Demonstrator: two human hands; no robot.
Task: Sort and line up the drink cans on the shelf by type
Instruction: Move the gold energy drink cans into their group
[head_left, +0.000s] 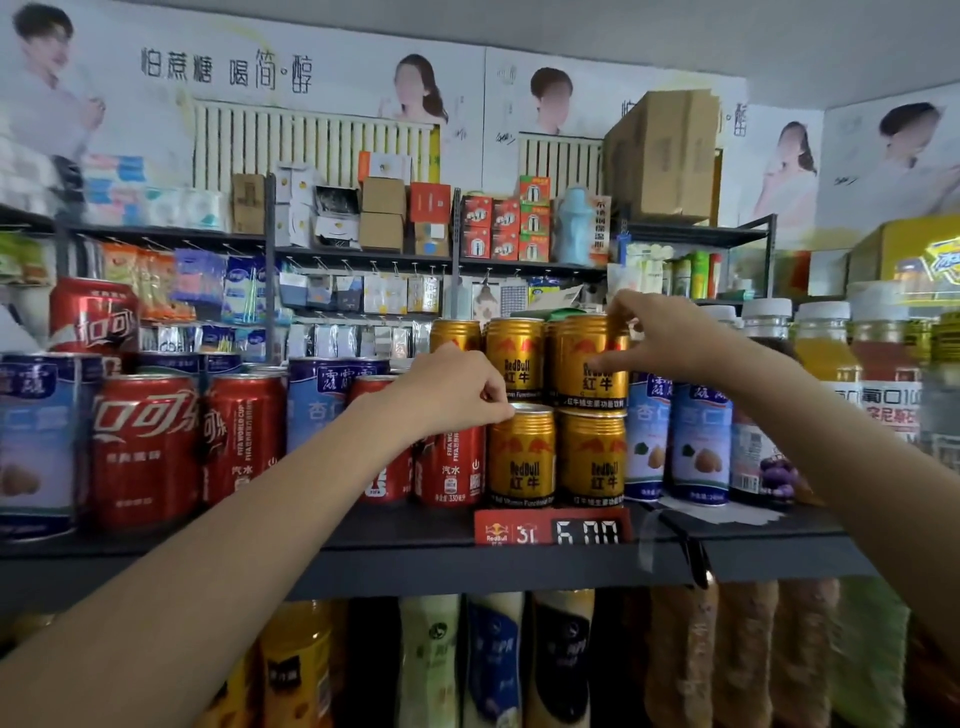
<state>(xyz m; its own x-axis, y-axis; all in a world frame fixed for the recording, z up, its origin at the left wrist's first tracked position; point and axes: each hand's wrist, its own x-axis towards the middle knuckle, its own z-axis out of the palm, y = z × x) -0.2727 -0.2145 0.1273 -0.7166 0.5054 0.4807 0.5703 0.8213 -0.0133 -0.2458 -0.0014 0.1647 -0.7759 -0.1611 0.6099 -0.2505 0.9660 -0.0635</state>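
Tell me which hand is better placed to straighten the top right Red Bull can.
Right. The right hand already has its fingers curled around the upper right gold can, while the left hand sits by the lower left gold can.

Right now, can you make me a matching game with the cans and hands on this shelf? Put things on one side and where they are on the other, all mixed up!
Things:
1. right hand
2. left hand
3. red cola can
4. price tag

Places:
A. on the shelf's front edge, below the gold cans
B. gripping the top-row gold can
C. at the rim of a bottom-row gold can
D. on the left part of the shelf, between blue cans

Pairs: 1-B, 2-C, 3-D, 4-A
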